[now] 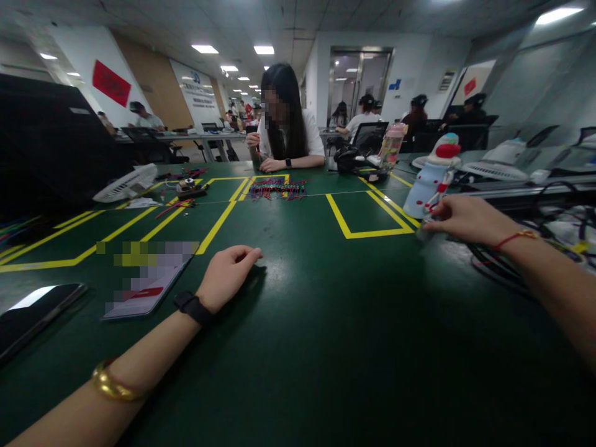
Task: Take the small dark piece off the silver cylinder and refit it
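My left hand (pixel 228 276) rests low over the green table (pixel 316 347), its fingers curled and thumb pressed to the index finger. A tiny pale bit shows at that thumb tip, too small to name. My right hand (pixel 472 220) is at the right, thumb and fingers pinched together. Below its fingertips is a small, blurred, see-through greyish thing (pixel 423 233), whose kind I cannot make out. Just behind that hand stands a light blue bottle (pixel 424 186) with red spots. A phone-like flat thing (pixel 161 282), partly pixelated, lies left of my left hand.
A dark phone (pixel 40 310) lies at the left edge. Yellow tape (pixel 339 217) marks the table. A bundle of coloured wires (pixel 278 188) lies before a person (pixel 291 133) seated opposite. Black cables (pixel 503 270) lie at right; a white fan (pixel 130 181) is at left.
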